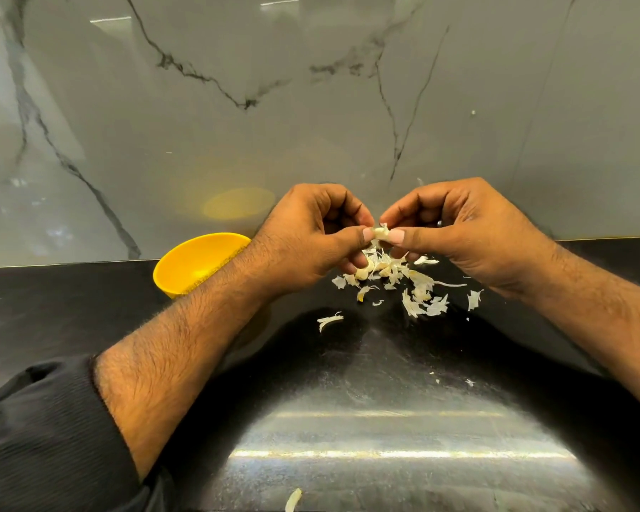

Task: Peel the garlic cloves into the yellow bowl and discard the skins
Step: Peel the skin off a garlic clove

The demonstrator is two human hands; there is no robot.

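Observation:
A small garlic clove with loose skin is pinched between the fingertips of my left hand and my right hand, held above the black counter. Below the hands lies a pile of pale garlic skins, with a few cloves among them. The yellow bowl stands to the left, against the wall; my left forearm covers its right side. What is inside the bowl is not visible.
A grey marble-patterned wall rises right behind the hands. The black counter is glossy and stretches toward me, with stray skin scraps on it, one at the near edge.

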